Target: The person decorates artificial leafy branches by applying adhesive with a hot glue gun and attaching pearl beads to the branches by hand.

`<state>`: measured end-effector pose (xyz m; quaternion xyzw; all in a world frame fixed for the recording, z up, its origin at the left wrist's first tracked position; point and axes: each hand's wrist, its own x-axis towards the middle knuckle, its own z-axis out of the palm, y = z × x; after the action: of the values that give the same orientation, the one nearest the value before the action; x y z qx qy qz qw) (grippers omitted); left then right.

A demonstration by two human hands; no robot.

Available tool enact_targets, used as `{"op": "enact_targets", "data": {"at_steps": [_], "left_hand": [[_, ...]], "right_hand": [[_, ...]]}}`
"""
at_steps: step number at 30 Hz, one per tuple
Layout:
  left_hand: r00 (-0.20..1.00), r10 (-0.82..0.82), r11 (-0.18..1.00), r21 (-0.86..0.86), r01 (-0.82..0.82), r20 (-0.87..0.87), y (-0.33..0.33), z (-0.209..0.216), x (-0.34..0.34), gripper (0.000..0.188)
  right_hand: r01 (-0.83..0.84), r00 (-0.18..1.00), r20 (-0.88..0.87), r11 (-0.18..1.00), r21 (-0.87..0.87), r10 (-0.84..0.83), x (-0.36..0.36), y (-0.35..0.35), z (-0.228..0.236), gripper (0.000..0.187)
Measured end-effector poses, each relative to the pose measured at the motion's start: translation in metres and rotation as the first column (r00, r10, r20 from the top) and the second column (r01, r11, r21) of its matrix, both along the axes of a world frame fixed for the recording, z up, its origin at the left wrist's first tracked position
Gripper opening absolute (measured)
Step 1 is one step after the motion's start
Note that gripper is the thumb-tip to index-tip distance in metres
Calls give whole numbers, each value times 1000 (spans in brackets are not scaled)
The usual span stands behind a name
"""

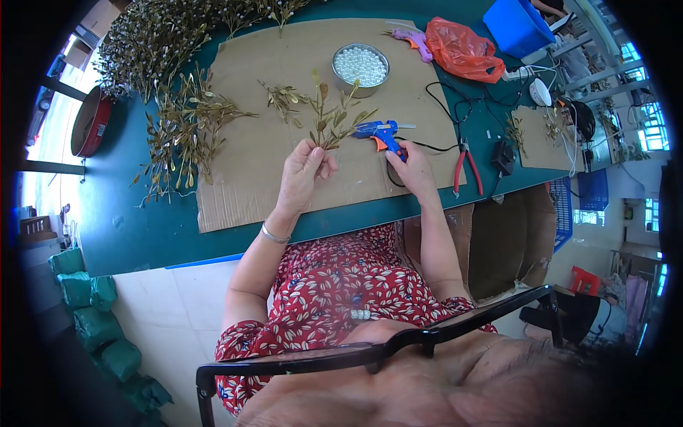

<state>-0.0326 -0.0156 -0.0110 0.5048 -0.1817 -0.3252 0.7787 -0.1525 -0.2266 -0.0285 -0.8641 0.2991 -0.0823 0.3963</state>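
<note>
Between the pinched fingers of my left hand (306,174) stands a small artificial leaf sprig (329,117), its greenish-brown leaves pointing away from me. My right hand (415,169) is wrapped round the handle of a blue hot glue gun (380,132) with an orange trigger. Its nozzle points left, close beside the sprig's leaves; whether they touch I cannot tell. Just beyond, a round metal tin (361,69) holds many clear or pearly beads. Another small sprig (283,99) lies on the cardboard sheet (245,171), left of the held one.
Bunches of leaf sprigs (188,124) lie at left, with a larger pile (146,46) behind. Red-handled pliers (468,171), dark cables (455,107), a purple glue gun (413,43), a red plastic bag (464,50) and a blue bin (518,28) occupy the green table's right side.
</note>
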Motion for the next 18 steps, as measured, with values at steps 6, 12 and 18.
{"op": "enact_targets", "data": {"at_steps": [6, 12, 18], "left_hand": [[1000, 11, 1000, -8, -11, 15, 0, 5, -2, 16], [999, -5, 997, -78, 1, -51, 5, -5, 1, 22], [996, 89, 996, -13, -89, -26, 7, -8, 0, 23]], "right_hand": [[-2, 1000, -30, 985, -172, -3, 12, -2, -11, 36], [44, 997, -49, 982, -185, -53, 24, -3, -17, 30], [151, 936, 300, 980, 129, -183, 10, -3, -9, 32]]}}
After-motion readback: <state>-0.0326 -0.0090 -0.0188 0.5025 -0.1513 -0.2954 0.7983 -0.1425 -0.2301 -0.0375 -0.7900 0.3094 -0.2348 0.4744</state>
